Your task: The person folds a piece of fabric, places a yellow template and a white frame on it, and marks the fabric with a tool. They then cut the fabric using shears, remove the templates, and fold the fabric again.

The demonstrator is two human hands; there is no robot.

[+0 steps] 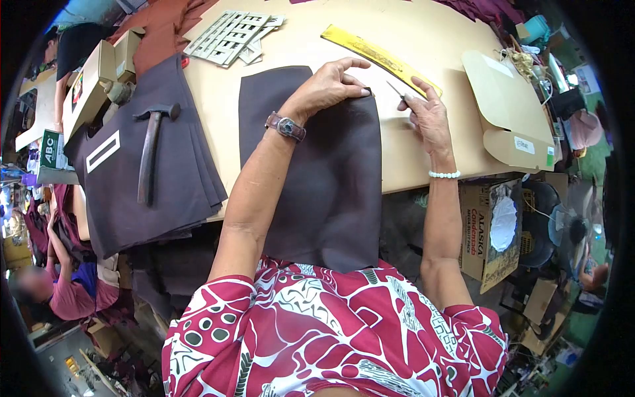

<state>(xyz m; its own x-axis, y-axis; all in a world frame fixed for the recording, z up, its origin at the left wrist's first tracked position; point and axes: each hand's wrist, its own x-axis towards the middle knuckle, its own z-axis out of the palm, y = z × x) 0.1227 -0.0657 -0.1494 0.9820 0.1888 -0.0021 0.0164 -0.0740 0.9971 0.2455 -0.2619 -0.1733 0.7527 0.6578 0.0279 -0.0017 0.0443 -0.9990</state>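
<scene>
A dark brown fabric piece point(317, 165) lies on the tan table point(410, 46) and hangs over its near edge toward my lap. My left hand point(331, 85), with a watch on the wrist, presses its fingertips on the fabric's upper right corner. My right hand point(426, 116), with a white bead bracelet, holds a thin metal tool point(395, 88) whose tip points at that corner. A yellow ruler point(377, 56) lies just beyond both hands.
A stack of dark fabric pieces point(178, 178) with a hammer point(151, 155) on top lies at left. Grey metal templates point(228, 36) sit at the far side. A cardboard pattern point(509, 109) lies at right. Cardboard boxes point(99, 79) stand far left. Another person point(59, 291) sits lower left.
</scene>
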